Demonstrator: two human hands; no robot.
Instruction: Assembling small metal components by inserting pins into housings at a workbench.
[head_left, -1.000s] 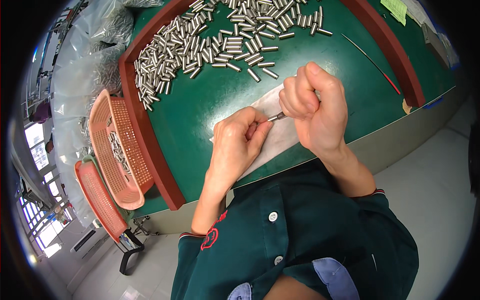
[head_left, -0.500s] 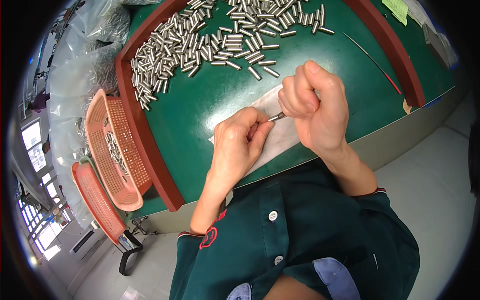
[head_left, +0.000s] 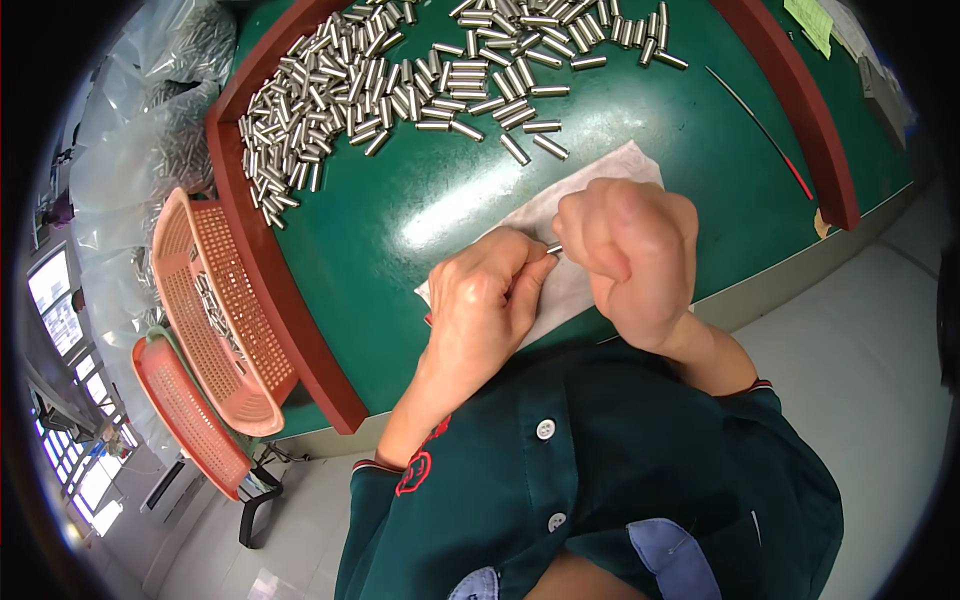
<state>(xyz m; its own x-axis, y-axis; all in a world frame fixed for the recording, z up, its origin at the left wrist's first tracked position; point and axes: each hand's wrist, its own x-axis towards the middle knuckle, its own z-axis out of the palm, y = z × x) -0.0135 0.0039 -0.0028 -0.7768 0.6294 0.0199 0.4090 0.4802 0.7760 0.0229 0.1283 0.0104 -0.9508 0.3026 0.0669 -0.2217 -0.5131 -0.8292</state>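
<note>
Left hand (head_left: 485, 300) and right hand (head_left: 630, 255) meet fingertip to fingertip over a white cloth (head_left: 580, 195), both pinched on one small metal pin (head_left: 553, 249). Only a short silver stub of the pin shows in the gap between the hands; the rest is hidden by the fingers. Right hand curled into a loose fist, knuckles up; left fingers bunched toward it.

Against the frames half a second and a second ago: same grip, same pose, pin at the same spot between the hands. No visible shift in either hand or in the cloth.

Cloth lies flat on the green table (head_left: 400, 200), partly under both hands. Beyond it, well apart, a broad scatter of loose metal pins (head_left: 400, 80) along the far side. Left of the table's red-brown rim (head_left: 270, 270), a pink plastic basket (head_left: 215, 310) with a few pins inside.
</note>
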